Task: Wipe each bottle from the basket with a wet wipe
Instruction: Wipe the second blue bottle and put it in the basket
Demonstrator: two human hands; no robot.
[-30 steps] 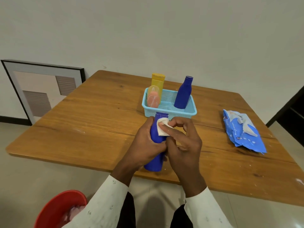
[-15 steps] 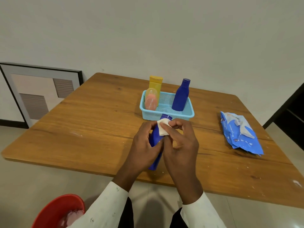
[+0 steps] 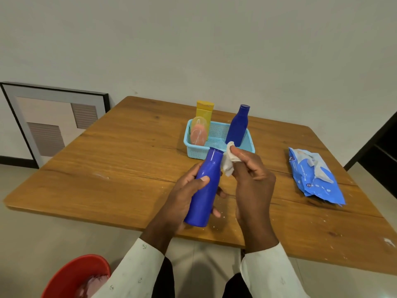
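Wooden tabletop (image 3: 133, 151) carries a light-blue basket (image 3: 250, 145) holding a yellow bottle (image 3: 204, 111), a pink bottle (image 3: 198, 135) and a blue bottle (image 3: 238, 125). Left hand (image 3: 184, 196) grips a second blue bottle, the held bottle (image 3: 204, 190), now more exposed and tilted. Right hand (image 3: 251, 179) has pulled off it, fingers pinching the wet wipe (image 3: 227, 164) beside its neck. Wipes pack (image 3: 315, 177) lies right.

Basket (image 3: 249, 145) at the table's (image 3: 129, 168) far middle; wipes pack (image 3: 315, 179) right; held bottle (image 3: 204, 190) before it
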